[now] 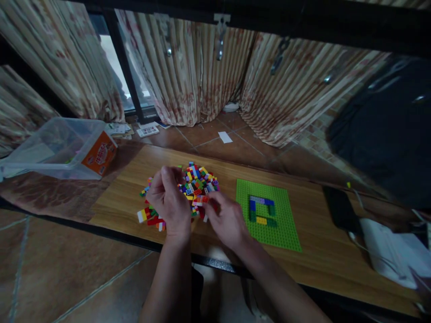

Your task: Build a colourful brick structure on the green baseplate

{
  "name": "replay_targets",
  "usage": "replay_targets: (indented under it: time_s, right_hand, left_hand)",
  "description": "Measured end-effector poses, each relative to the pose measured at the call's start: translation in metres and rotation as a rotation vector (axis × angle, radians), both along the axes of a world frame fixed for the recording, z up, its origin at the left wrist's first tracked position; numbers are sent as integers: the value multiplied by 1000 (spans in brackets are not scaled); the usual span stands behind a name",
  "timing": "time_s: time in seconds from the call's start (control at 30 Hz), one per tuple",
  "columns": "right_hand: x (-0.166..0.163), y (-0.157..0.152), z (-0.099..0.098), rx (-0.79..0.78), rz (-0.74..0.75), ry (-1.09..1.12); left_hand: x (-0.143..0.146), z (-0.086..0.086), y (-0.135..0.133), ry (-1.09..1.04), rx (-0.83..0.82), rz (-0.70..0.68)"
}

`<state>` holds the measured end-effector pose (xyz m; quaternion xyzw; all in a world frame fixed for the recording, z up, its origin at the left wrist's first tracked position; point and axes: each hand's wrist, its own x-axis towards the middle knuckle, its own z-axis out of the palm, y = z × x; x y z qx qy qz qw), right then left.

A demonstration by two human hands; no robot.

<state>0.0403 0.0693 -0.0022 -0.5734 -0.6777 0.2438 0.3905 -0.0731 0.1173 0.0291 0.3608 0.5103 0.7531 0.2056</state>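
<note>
A heap of small coloured building bricks lies on a low wooden table. My left hand hovers over the heap's left side, fingers curled together; what they hold is hidden. My right hand rests at the heap's near right edge, its fingers pinched on a small red brick. To the right lies a green baseplate carrying a small open rectangle of bricks in purple, blue, green and yellow.
A clear plastic tub with an orange label stands at the left on a patterned cloth. A dark phone and white cloth lie at the table's right end. Curtains hang behind, with tiled floor and scattered papers.
</note>
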Motion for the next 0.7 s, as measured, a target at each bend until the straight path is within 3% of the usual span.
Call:
replay_targets:
  time_s: [0.13, 0.33, 0.5, 0.7]
  right_hand:
    - [66, -13, 14, -53, -163, 282]
    - [169, -28, -1, -65, -526, 626]
    - [210, -40, -11, -201, -610, 382]
    - [207, -50, -24, -236, -397, -36]
  left_hand:
    - [18, 0, -5, 127, -58, -174]
    - [67, -19, -26, 485, -210, -762]
    - [102, -38, -38, 808, -337, -929]
    - [124, -46, -41, 972, -334, -931]
